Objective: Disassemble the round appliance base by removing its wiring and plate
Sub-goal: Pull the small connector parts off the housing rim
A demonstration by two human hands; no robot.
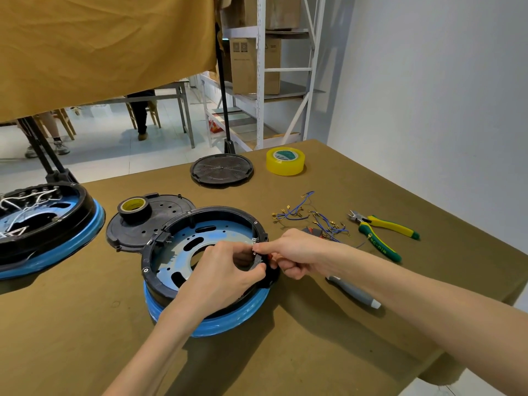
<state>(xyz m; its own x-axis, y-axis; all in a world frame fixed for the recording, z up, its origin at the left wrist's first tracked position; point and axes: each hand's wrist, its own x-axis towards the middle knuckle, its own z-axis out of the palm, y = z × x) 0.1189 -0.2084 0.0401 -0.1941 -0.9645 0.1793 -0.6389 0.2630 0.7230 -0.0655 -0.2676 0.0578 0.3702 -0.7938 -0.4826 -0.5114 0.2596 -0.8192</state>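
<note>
The round appliance base [171, 284] stands in front of me, a black ring over a blue-wrapped rim, with a bluish metal plate [197, 238] inside. My left hand [225, 270] reaches over the plate and pinches a small black part at the base's right rim. My right hand [288, 252] comes from the right, its fingers curled round the same black part at the rim. A small metal clip shows between the fingertips. Loose blue wires [311, 218] with brass terminals lie on the table to the right.
A second base [43, 232] with white wiring sits at the left. A black cover with a tape roll [134, 207] lies behind, another black disc [221, 168] and yellow tape [285, 161] farther back. Green-yellow pliers [383, 232] and a grey tool [354, 292] lie right.
</note>
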